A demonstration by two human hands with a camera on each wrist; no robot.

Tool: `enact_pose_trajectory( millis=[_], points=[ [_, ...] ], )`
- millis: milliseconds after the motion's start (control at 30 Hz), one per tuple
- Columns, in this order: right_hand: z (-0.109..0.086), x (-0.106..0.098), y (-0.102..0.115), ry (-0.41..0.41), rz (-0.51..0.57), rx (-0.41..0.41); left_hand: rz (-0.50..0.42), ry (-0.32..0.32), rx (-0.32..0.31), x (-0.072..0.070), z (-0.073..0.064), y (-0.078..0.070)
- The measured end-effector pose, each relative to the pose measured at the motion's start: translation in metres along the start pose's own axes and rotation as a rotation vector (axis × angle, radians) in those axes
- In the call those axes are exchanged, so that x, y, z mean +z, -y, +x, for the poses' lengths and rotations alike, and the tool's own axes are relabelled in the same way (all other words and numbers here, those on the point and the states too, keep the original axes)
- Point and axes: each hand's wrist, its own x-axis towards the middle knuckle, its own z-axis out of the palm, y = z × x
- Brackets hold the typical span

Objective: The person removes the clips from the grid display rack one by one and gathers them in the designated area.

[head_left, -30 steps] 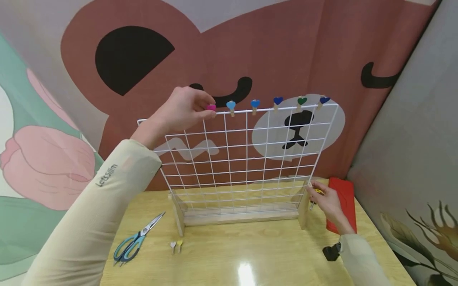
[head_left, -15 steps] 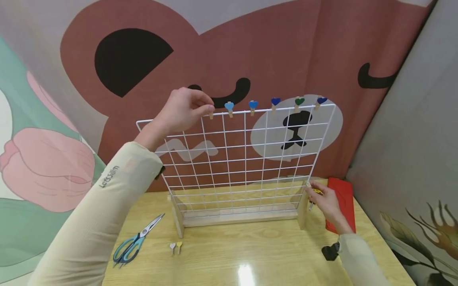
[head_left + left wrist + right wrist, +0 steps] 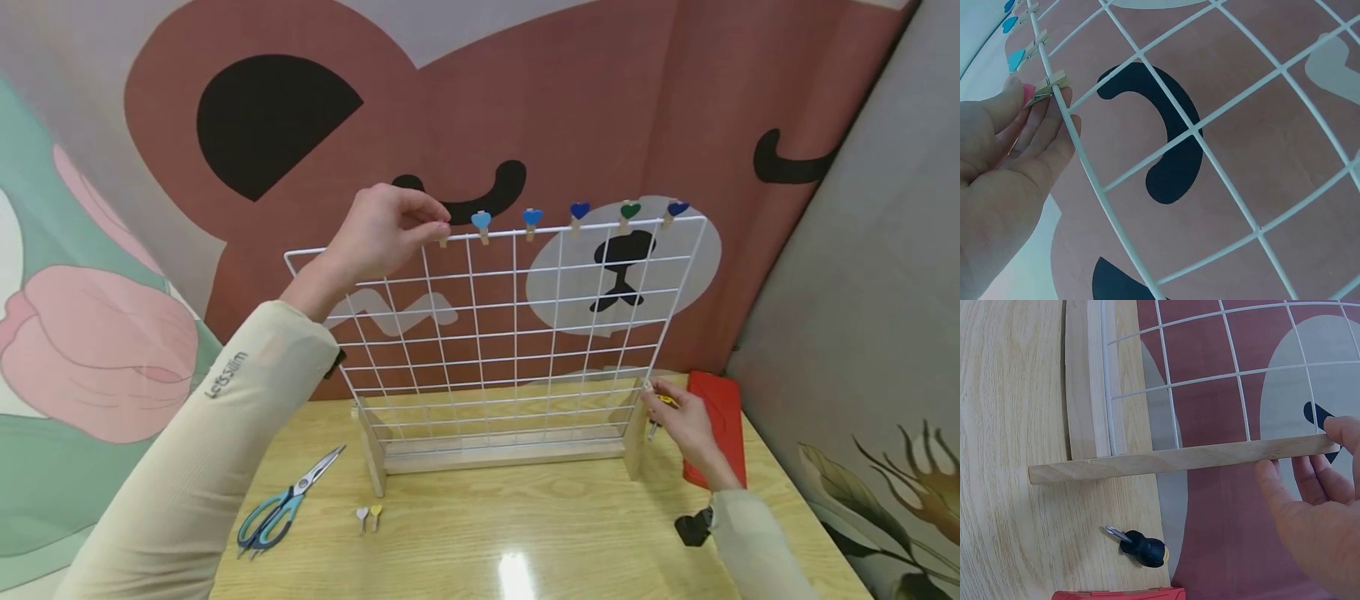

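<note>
Our left hand (image 3: 378,229) pinches a pink heart clothespin (image 3: 1042,92) by its heart end, its wooden tips crossing the top wire of the white wire grid (image 3: 1194,130). To seat it well, we judge, we should push it down squarely until the wire sits deep between the tips, then ease our pinch so it does not twist. Just beside our fingertips stands a light-blue heart clothespin (image 3: 482,221), easily knocked if we lift away sideways; beyond it a blue (image 3: 532,218), a dark-blue (image 3: 580,211), a green (image 3: 630,211) and a leaning navy one (image 3: 677,208) run along the same wire. Our right hand (image 3: 686,421) grips the wooden side upright (image 3: 1179,459), thumb and fingers on opposite faces; a firm hold there should stop the frame tipping. Near that upright a stubby screwdriver (image 3: 1143,549) lies by a red case (image 3: 723,425), out of our way. Well apart, toward the left on the surface (image 3: 480,508), lie a pale heart clip (image 3: 362,515), a yellow one (image 3: 377,512) and teal-handled scissors (image 3: 281,517). Behind everything hangs a bear-print curtain (image 3: 570,100).
</note>
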Motion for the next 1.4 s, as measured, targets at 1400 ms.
enact_pose_trajectory(
  millis=[1400],
  points=[
    [-0.002, 0.000, 0.001, 0.011, -0.002, 0.022, -0.148, -0.327, 0.053, -0.007, -0.039, 0.013]
  ],
)
